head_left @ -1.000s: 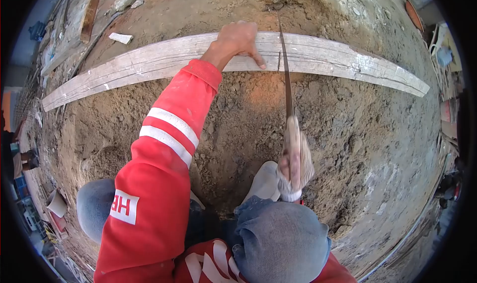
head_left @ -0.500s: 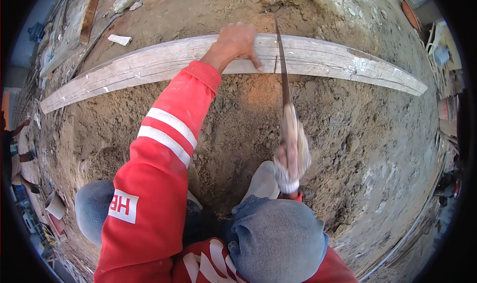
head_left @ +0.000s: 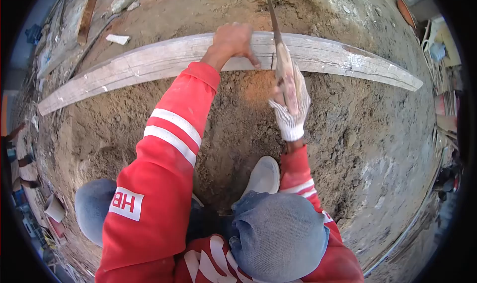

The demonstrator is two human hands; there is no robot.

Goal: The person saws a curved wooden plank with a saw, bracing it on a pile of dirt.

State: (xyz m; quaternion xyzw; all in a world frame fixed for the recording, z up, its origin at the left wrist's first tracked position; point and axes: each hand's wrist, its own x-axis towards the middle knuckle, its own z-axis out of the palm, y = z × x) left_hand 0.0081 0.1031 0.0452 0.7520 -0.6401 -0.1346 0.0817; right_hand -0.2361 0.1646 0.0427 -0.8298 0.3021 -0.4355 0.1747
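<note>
A long weathered wooden plank point(head_left: 144, 67) lies crosswise on the dirt in front of me. My left hand point(head_left: 232, 42), bare, grips it near the middle, thumb on the near side and fingers over the far edge. In a white knit glove, my right hand point(head_left: 292, 96) is wrapped around the pale wooden handle of a handsaw point(head_left: 273, 15). The saw's dark narrow blade crosses the plank just right of my left hand and reaches past its far edge. A short dark cut line shows in the plank beside the blade.
My shoe point(head_left: 264, 176) rests on the loose soil below the plank. A white scrap point(head_left: 118, 39), a stone point(head_left: 124, 0) and a brown timber piece point(head_left: 89, 14) lie at upper left. Part of another person point(head_left: 22, 161) shows at the left edge, near a bucket point(head_left: 54, 208).
My right hand has pushed the saw forward, away from me, so the handle is now close to the plank and the blade extends farther beyond it. My left hand stays on the plank.
</note>
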